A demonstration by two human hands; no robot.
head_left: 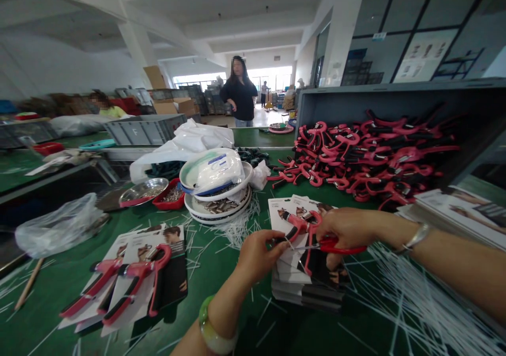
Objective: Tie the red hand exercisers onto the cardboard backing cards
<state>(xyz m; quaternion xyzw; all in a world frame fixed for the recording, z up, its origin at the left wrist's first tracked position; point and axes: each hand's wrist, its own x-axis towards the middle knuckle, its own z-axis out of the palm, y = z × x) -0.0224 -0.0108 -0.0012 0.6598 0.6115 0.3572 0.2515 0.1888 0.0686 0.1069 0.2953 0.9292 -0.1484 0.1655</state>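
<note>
In my right hand [350, 229] is a pair of red-handled scissors [342, 246], its blades pointing left across pink-and-black pliers [310, 234]. These pliers lie on a printed backing card [282, 271] on top of a stack of cards. My left hand [259, 256] pinches the white end of a zip tie [288, 241] beside one handle of the pliers, close to the scissor tips. Whether the blades touch the tie, I cannot tell. To the left, more pink pliers [138, 277] rest on overlapping cards [174, 271].
A grey crate [395, 87] on its side spills many pink pliers [356, 155]. Loose zip ties [419, 298] cover the right of the green table [221, 303]. Stacked white trays [217, 216], a metal bowl [144, 191] and a plastic bag [59, 227] sit left. A person [239, 92] stands beyond.
</note>
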